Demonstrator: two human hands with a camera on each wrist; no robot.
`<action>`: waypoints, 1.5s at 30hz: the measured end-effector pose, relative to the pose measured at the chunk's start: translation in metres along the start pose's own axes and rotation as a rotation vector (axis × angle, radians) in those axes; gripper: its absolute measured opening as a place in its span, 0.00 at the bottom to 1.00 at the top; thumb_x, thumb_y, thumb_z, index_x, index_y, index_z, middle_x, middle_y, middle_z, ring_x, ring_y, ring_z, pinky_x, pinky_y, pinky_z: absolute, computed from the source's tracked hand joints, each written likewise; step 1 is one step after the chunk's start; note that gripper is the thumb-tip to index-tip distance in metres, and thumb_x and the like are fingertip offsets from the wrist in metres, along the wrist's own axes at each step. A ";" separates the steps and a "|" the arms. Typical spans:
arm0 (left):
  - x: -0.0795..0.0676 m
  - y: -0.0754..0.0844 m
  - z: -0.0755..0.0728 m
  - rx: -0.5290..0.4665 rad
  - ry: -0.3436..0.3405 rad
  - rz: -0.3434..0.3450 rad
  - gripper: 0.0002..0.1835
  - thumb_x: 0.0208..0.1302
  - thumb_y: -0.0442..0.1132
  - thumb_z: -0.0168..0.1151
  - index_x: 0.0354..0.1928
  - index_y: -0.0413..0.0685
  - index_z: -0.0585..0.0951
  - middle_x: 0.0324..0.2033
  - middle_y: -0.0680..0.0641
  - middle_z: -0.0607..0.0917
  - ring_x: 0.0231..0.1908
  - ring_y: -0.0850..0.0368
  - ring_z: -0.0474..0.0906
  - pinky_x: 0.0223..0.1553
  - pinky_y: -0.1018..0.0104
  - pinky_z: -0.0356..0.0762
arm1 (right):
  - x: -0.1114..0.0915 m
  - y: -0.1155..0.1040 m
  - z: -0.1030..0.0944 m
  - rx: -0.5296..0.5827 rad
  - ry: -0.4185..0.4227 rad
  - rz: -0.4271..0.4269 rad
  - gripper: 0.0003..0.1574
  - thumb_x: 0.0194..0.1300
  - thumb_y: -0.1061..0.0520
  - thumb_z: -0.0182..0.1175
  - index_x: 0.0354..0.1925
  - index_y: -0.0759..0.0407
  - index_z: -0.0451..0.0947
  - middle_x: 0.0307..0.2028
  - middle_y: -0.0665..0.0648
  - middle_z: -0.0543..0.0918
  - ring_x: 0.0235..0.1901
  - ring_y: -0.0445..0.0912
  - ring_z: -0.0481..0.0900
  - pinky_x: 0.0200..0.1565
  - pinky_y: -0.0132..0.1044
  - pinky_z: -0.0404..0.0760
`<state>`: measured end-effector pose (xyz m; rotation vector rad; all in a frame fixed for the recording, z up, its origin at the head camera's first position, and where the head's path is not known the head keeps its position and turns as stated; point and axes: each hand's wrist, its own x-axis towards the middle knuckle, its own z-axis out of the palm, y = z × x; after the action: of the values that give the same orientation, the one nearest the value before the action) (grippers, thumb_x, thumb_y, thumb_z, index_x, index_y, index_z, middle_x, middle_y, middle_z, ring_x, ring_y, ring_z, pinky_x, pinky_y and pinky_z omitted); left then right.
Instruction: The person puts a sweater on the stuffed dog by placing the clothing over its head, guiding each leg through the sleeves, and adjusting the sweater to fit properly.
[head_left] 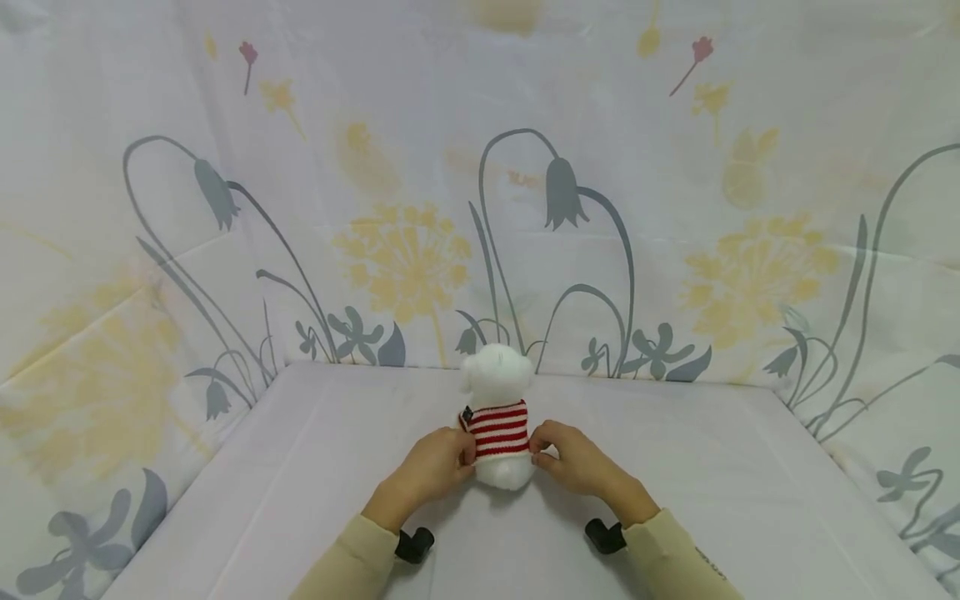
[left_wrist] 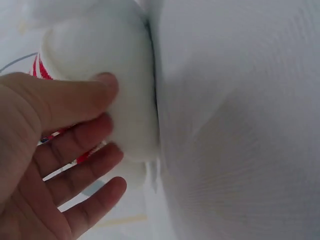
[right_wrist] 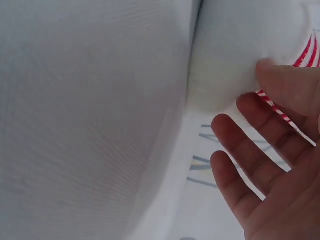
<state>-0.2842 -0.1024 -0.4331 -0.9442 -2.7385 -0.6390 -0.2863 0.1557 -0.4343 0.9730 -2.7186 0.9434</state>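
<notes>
A white plush toy (head_left: 498, 375) sits upright on the white surface with its back to the head camera. It wears a red-and-white striped knitted sweater (head_left: 500, 429). My left hand (head_left: 437, 462) pinches the sweater's lower hem at the toy's left side, thumb and index finger together, the other fingers loosely bent in the left wrist view. On the opposite side my right hand (head_left: 573, 458) pinches the hem between thumb and index finger. The toy's white lower body (left_wrist: 125, 100) bulges out below the hem. A small dark detail (head_left: 467, 413) shows at the sweater's left edge.
The white tabletop (head_left: 337, 433) runs back to a hanging cloth (head_left: 420, 100) printed with grey and yellow flowers, which also rises at both sides. Black wrist mounts (head_left: 415, 546) protrude below the beige sleeves (head_left: 348, 562).
</notes>
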 end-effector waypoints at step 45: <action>0.040 0.016 -0.025 -0.270 0.523 0.043 0.29 0.55 0.39 0.70 0.59 0.42 0.72 0.44 0.37 0.71 0.39 0.46 0.74 0.36 0.53 0.79 | -0.021 -0.005 -0.046 -0.099 -0.132 0.086 0.07 0.63 0.59 0.61 0.38 0.46 0.78 0.31 0.41 0.77 0.29 0.37 0.72 0.32 0.34 0.73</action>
<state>-0.3054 -0.0804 -0.3937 -0.7481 -2.2010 -1.0905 -0.2717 0.1913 -0.4010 0.9388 -2.9069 0.7747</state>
